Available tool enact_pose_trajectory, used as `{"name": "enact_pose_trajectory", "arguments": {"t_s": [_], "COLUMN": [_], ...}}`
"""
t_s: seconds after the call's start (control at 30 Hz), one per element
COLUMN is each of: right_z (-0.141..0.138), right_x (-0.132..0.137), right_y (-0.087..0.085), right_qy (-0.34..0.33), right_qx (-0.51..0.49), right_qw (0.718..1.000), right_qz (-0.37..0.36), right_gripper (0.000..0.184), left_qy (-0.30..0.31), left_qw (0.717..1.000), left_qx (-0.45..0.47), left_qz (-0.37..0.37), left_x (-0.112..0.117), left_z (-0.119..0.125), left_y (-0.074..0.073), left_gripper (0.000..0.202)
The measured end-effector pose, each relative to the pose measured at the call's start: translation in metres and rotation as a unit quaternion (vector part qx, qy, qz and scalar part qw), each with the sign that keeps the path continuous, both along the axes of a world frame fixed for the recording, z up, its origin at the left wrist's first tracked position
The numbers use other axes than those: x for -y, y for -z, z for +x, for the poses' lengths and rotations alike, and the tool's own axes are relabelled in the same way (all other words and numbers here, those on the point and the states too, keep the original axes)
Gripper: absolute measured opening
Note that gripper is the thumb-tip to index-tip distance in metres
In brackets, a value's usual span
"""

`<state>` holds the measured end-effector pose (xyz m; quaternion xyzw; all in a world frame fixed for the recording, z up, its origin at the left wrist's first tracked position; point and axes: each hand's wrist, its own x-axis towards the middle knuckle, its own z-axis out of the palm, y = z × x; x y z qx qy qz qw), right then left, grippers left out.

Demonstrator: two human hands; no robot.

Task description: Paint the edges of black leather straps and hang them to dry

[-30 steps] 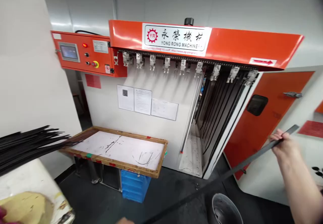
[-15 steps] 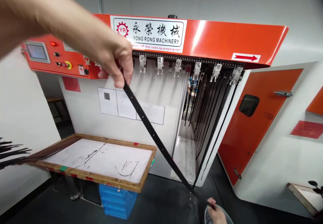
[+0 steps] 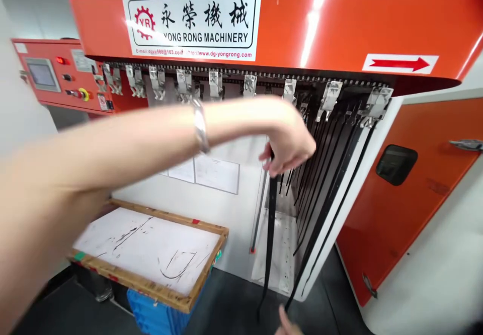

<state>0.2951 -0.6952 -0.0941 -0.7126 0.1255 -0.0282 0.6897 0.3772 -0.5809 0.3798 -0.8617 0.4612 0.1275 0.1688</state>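
The left hand [image 3: 287, 146] reaches across the view, fingers curled closed and pinching the top of a black strap [image 3: 270, 234], which hangs straight down from the grip. A metal bracelet [image 3: 199, 126] circles that wrist. At the bottom edge, the right hand [image 3: 287, 325] shows only as partly open fingers, close to the strap's lower end; whether it has hold of anything, I cannot tell. Beyond lie a wooden-framed table [image 3: 132, 283] with a blue crate [image 3: 151, 315] below it, then a machine's row of metal clips [image 3: 215, 84], more black straps [image 3: 324, 199] hanging from them, and an orange door [image 3: 377, 224].
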Motion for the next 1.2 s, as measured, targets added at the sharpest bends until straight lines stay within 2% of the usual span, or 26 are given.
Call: {"name": "enact_pose_trajectory", "arguments": {"t_s": [0.1, 0.17, 0.23, 0.3, 0.33, 0.4, 0.47, 0.5, 0.57, 0.67, 0.7, 0.77, 0.83, 1.03, 1.13, 1.2], "right_z": [0.046, 0.075, 0.098, 0.115, 0.122, 0.133, 0.143, 0.148, 0.155, 0.163, 0.165, 0.167, 0.17, 0.176, 0.178, 0.18], "right_x": [0.012, 0.006, -0.007, -0.016, -0.018, -0.012, -0.001, 0.004, 0.012, 0.016, 0.016, 0.015, 0.016, 0.027, 0.03, 0.031], "right_y": [-0.066, -0.117, -0.162, -0.193, -0.203, -0.216, -0.225, -0.229, -0.237, -0.245, -0.247, -0.251, -0.256, -0.279, -0.285, -0.287], "right_qy": [0.018, 0.008, -0.023, -0.014, -0.001, 0.024, 0.037, 0.04, 0.04, 0.041, 0.042, 0.042, 0.043, 0.053, 0.06, 0.066], "right_qx": [0.117, 0.241, 0.326, 0.363, 0.373, 0.39, 0.407, 0.414, 0.424, 0.432, 0.434, 0.437, 0.442, 0.458, 0.462, 0.464], "right_qw": [0.993, 0.97, 0.942, 0.926, 0.922, 0.914, 0.904, 0.901, 0.896, 0.891, 0.89, 0.889, 0.887, 0.88, 0.879, 0.878], "right_qz": [0.007, 0.031, 0.079, 0.1, 0.106, 0.113, 0.121, 0.124, 0.128, 0.132, 0.132, 0.131, 0.128, 0.113, 0.102, 0.093], "right_gripper": [0.061, 0.053, 0.039, 0.035, 0.036, 0.037, 0.037, 0.037, 0.037, 0.037, 0.038, 0.038, 0.038, 0.038, 0.038, 0.038], "left_qy": [0.033, 0.049, 0.086, 0.14, 0.16, 0.161, 0.1, 0.064, 0.011, 0.006, 0.004, -0.015, -0.026, -0.03, -0.007, 0.01], "left_qw": [0.999, 0.998, 0.995, 0.98, 0.963, 0.903, 0.824, 0.79, 0.752, 0.701, 0.677, 0.643, 0.631, 0.635, 0.642, 0.646], "left_qx": [-0.016, 0.001, 0.045, 0.115, 0.147, 0.182, 0.168, 0.139, 0.025, -0.213, -0.261, -0.298, -0.305, -0.311, -0.312, -0.292], "left_qz": [0.02, 0.025, 0.002, -0.083, -0.157, -0.354, -0.532, -0.593, -0.658, -0.681, -0.688, -0.705, -0.713, -0.707, -0.7, -0.705], "left_x": [0.033, 0.044, 0.046, 0.04, 0.036, 0.029, 0.029, 0.033, 0.047, 0.074, 0.081, 0.089, 0.09, 0.084, 0.081, 0.078], "left_z": [0.02, 0.031, 0.04, 0.049, 0.054, 0.066, 0.08, 0.087, 0.102, 0.119, 0.123, 0.126, 0.126, 0.12, 0.123, 0.127], "left_y": [0.058, 0.082, 0.086, 0.074, 0.065, 0.043, 0.025, 0.018, 0.007, -0.003, -0.006, -0.01, -0.012, -0.013, -0.006, 0.004], "left_gripper": [0.036, 0.045, 0.047, 0.04, 0.032, 0.016, 0.025, 0.031, 0.036, 0.036, 0.034, 0.031, 0.03, 0.03, 0.03, 0.025]}}
